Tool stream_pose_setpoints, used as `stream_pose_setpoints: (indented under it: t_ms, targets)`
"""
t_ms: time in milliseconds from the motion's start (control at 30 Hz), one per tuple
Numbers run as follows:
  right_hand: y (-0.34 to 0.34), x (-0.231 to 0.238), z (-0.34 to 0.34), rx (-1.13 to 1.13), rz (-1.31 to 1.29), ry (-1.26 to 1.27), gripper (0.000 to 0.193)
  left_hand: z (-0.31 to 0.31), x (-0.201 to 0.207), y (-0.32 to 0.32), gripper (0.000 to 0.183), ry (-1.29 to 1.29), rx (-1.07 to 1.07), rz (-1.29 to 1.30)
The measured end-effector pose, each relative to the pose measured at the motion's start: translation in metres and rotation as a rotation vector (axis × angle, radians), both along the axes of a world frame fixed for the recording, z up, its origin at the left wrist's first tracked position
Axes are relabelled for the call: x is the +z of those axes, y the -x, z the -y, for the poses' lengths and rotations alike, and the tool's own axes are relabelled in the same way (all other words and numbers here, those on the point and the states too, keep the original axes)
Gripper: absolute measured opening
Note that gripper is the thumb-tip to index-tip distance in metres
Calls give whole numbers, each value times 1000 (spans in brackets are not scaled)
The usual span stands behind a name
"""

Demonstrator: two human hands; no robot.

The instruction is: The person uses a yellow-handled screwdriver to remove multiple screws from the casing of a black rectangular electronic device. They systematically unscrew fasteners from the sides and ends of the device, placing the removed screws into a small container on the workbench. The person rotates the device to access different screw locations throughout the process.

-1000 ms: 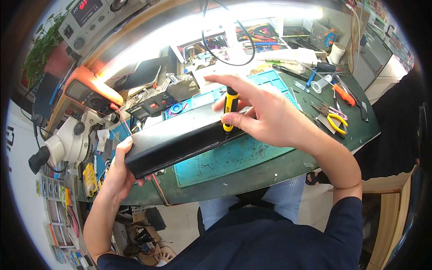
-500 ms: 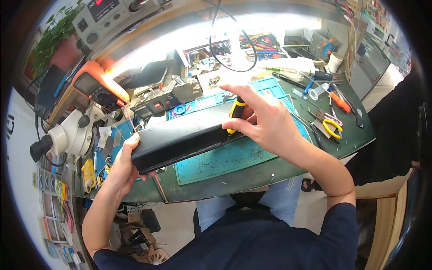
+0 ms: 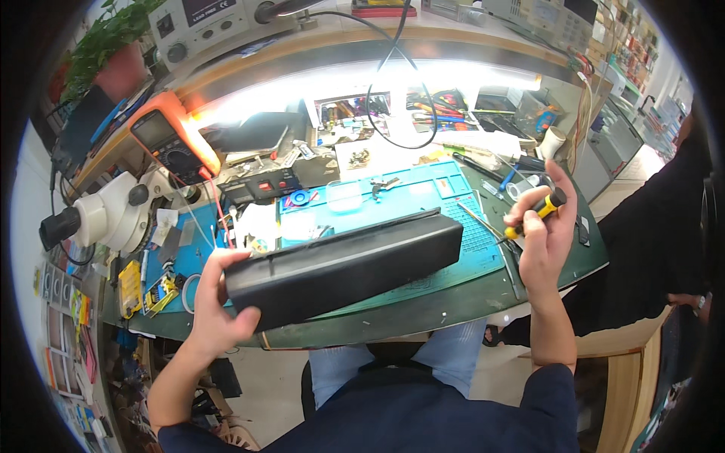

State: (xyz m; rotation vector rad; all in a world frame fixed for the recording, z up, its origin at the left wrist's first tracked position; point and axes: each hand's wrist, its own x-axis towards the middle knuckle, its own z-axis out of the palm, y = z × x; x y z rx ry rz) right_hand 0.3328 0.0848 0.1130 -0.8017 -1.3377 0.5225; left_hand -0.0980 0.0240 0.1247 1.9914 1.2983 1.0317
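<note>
A long black box-shaped casing [image 3: 355,264] is held up above the bench, its right end slightly higher than its left. My left hand [image 3: 223,302] grips its left end, the thumb on the near face and the fingers round the far side. Off to the right of the casing, my right hand [image 3: 545,241] holds a small yellow and black screwdriver [image 3: 550,204] between thumb and fingers, the index finger raised. The screwdriver is apart from the casing. Beneath lies a turquoise work mat [image 3: 476,253] with a clear plastic tray [image 3: 344,196] near its far side.
An orange multimeter [image 3: 170,136] leans at the back left, beside a white microscope [image 3: 106,215]. Tweezers and other tools lie right of the mat. A black cable [image 3: 434,113] hangs over the back. Another person in dark clothes [image 3: 596,257] stands at the right.
My right hand has drawn the screwdriver away from the casing toward the right. The casing has been turned in my left hand and now shows another side. The view has shifted slightly.
</note>
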Motion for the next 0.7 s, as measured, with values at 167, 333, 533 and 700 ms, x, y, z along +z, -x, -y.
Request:
stream_pose_setpoints:
  t_ms: [167, 333, 533, 700]
  targets:
    - [-36, 0, 7, -131, 366, 257, 31, 5, -58, 29, 91, -287, -117, -143]
    - [-24, -2, 0, 67, 662, 461, 31, 10, -91, 33, 91, -382, -209, -213]
    - [-16, -18, -14, 60, 799, 536, 27, -3, -102, 26, 94, -342, -223, -230]
    - [-50, -43, -104, -278, 1055, 296, 20, -14, -102, 18, 95, -310, -245, -202]
